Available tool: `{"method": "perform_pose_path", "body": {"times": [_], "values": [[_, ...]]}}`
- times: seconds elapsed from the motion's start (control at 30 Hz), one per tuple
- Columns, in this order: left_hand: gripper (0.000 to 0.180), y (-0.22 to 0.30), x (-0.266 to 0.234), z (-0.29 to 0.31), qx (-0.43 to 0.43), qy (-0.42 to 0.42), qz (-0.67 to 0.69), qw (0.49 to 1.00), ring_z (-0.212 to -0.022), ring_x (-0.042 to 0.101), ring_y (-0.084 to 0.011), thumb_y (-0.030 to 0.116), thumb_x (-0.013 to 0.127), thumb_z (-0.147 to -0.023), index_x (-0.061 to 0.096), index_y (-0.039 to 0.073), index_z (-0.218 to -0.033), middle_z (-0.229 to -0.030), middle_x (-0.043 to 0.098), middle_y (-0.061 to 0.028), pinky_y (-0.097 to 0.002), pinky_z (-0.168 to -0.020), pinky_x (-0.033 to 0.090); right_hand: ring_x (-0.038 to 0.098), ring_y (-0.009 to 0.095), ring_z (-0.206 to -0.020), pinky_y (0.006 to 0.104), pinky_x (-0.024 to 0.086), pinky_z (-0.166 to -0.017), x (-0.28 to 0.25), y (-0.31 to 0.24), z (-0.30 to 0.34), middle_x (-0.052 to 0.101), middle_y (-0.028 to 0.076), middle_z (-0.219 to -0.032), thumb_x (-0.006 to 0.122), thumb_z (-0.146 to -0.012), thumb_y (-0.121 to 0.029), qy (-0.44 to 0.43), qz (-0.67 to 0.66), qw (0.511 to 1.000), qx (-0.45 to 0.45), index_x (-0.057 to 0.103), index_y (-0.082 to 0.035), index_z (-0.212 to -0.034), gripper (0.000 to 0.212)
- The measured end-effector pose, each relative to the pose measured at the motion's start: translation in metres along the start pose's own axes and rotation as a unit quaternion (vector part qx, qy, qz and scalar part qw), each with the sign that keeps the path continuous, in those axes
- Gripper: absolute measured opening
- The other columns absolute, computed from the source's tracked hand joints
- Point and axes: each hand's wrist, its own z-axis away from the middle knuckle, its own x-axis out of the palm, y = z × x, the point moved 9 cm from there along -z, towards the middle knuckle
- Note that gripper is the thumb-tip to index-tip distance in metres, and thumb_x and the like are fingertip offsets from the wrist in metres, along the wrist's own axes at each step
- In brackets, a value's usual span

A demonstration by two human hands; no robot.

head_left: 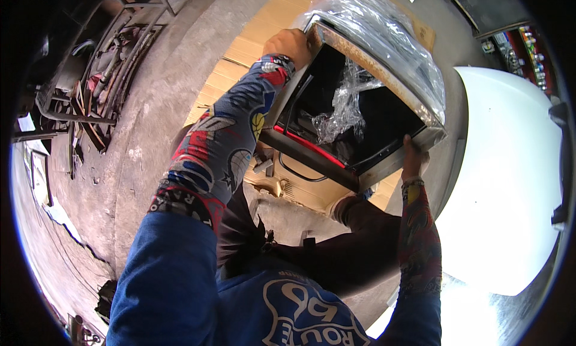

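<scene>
A square metal frame (372, 57), rusty along its far edge, is tilted in front of me above the cardboard. My left hand (289, 46) is closed around its far left corner. At the near right side, my right hand (415, 159) grips the same frame, thumb up against the edge. Inside the frame lies a glossy black panel (384, 115) with a red strip (309, 146) along its near side. Crumpled clear plastic film (342, 109) rests on the panel. The fingers beneath the frame are hidden.
Flattened cardboard (240, 61) covers the concrete floor (162, 76) under the frame. Clear plastic wrapping (384, 22) is heaped just beyond it. A large white curved panel (504, 178) stands to the right. Metal racks with scrap (99, 76) are at the left.
</scene>
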Motion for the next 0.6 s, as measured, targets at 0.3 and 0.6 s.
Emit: {"method": "perform_pose_path", "body": {"times": [0.3,0.6], "values": [[0.043,-0.001,0.018,-0.011,0.036,0.013,-0.070,0.997,-0.100,0.067,-0.0397,0.041,0.058,-0.087,0.071,0.005,-0.107,-0.105,0.069,-0.0240,-0.0466,-0.089,0.054,0.069,0.039,-0.094,0.0444,0.052,-0.081,-0.005,0.004,-0.004,0.071,0.024,-0.094,0.075,-0.074,-0.054,-0.010,0.144,0.989,0.003,0.073,0.001,-0.094,0.058],[0.045,-0.010,0.026,-0.021,0.046,-0.002,-0.061,0.997,-0.105,0.063,-0.0444,0.042,0.057,-0.090,0.068,0.005,-0.113,-0.110,0.066,-0.0268,-0.0496,-0.092,0.050,0.068,0.037,-0.100,0.0423,0.052,-0.084,-0.012,0.001,0.004,0.071,0.023,-0.102,0.079,-0.072,-0.049,0.004,0.041,0.998,0.039,0.069,0.003,-0.106,0.062]]}}
